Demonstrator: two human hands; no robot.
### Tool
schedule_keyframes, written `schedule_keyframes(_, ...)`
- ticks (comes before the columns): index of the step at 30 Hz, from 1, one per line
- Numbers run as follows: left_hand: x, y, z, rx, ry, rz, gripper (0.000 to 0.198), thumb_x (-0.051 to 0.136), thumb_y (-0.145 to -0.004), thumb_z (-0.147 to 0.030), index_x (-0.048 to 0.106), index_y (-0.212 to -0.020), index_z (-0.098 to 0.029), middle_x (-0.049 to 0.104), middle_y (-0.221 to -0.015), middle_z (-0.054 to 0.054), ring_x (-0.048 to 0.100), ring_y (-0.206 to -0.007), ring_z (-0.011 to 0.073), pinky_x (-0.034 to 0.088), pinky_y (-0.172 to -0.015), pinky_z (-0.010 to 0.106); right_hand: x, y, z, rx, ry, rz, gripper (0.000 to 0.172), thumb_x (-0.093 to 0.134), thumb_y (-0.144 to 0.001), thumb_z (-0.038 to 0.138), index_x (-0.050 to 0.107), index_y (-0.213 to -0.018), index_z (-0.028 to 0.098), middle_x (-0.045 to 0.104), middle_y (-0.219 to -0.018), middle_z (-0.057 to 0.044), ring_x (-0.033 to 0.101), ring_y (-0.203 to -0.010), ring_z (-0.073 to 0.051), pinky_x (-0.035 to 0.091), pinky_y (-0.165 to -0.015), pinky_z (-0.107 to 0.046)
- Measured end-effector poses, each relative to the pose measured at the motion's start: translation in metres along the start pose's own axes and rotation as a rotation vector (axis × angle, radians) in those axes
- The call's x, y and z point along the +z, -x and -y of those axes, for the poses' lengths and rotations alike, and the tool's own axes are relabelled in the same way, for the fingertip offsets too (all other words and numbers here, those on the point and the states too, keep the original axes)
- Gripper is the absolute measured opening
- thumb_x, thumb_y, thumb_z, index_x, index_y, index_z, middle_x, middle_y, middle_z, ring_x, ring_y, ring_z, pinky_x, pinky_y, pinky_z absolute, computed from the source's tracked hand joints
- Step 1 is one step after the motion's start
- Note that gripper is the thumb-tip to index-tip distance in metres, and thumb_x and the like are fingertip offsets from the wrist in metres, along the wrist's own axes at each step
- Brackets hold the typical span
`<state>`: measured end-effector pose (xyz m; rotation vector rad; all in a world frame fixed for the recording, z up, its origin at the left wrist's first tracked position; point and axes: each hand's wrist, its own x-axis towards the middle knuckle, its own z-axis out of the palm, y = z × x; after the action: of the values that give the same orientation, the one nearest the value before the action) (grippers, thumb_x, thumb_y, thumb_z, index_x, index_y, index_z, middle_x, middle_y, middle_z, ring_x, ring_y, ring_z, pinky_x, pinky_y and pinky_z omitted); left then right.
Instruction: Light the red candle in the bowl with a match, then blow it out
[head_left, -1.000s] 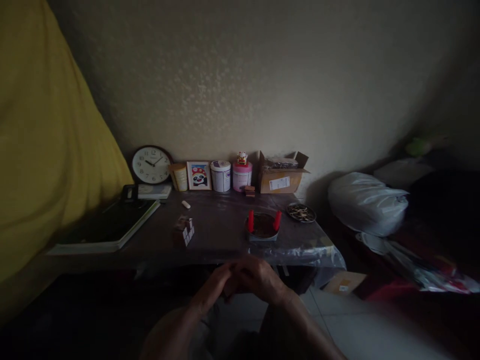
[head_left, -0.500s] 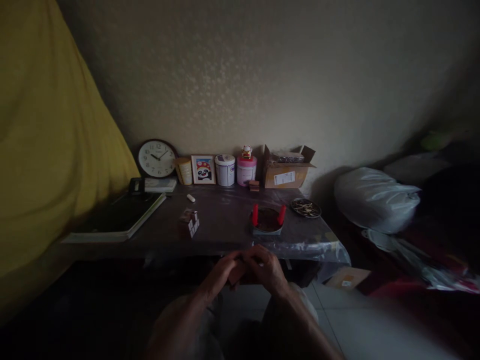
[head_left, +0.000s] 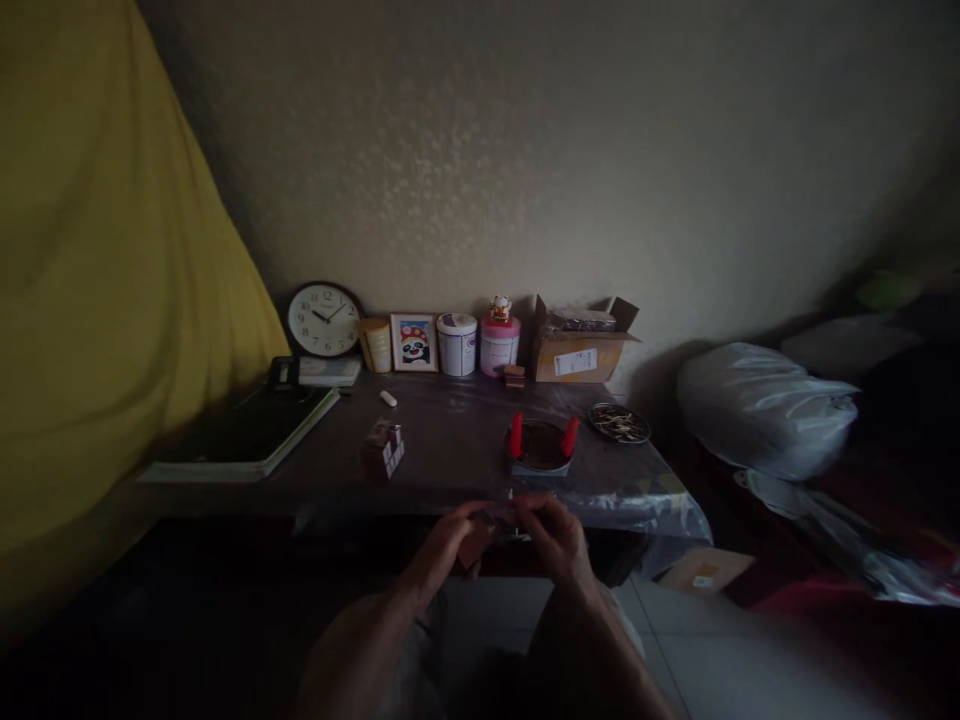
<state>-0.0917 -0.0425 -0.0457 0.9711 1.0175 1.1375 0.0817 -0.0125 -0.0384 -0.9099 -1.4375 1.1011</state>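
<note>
My left hand (head_left: 448,550) and my right hand (head_left: 556,538) are raised together just in front of the table's near edge (head_left: 450,497). Both have their fingers curled around a small brownish object (head_left: 480,538) held between them; the dim light hides what it is. On the table beyond my hands sits a small dark tray with two red upright pieces (head_left: 541,448). A puzzle cube (head_left: 388,449) lies to its left.
Along the wall stand a round clock (head_left: 323,320), a panda picture (head_left: 413,343), a white tin (head_left: 457,344), a pink tin (head_left: 499,343) and an open cardboard box (head_left: 583,342). A book (head_left: 247,436) lies left, a dish of small bits (head_left: 619,422) right. Yellow fabric (head_left: 97,300) hangs left; a white bag (head_left: 761,410) sits right.
My hands, clasped tightly together a second ago, have drawn slightly apart and a small brownish object now shows between them. The camera has shifted a little.
</note>
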Motion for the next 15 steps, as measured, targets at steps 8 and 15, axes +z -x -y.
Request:
schedule_keyframes(8,-0.002,-0.008,0.003,0.030,0.120,-0.059,0.045,0.049,-0.073,-0.038,0.060,-0.112,-0.019,0.069,-0.071,0.001,0.053,-0.044,0.0131,0.033,-0.038,0.025,0.008,0.019,-0.003,-0.155,0.314,0.027,0.021,0.059,-0.086,0.035,0.062,-0.100,0.020,0.069,-0.092,-0.004,0.066,-0.085,-0.018,0.053,-0.076,-0.026)
schedule_keyframes(15,-0.006,-0.010,0.006,0.106,0.099,-0.136,0.038,0.049,-0.072,-0.032,0.065,-0.104,-0.021,0.074,-0.097,0.005,0.066,-0.094,0.0238,0.048,-0.082,0.035,0.026,0.032,-0.003,-0.342,0.554,0.084,0.041,0.063,-0.083,0.024,0.052,-0.122,0.025,0.063,-0.116,-0.006,0.062,-0.106,-0.021,0.054,-0.090,-0.032)
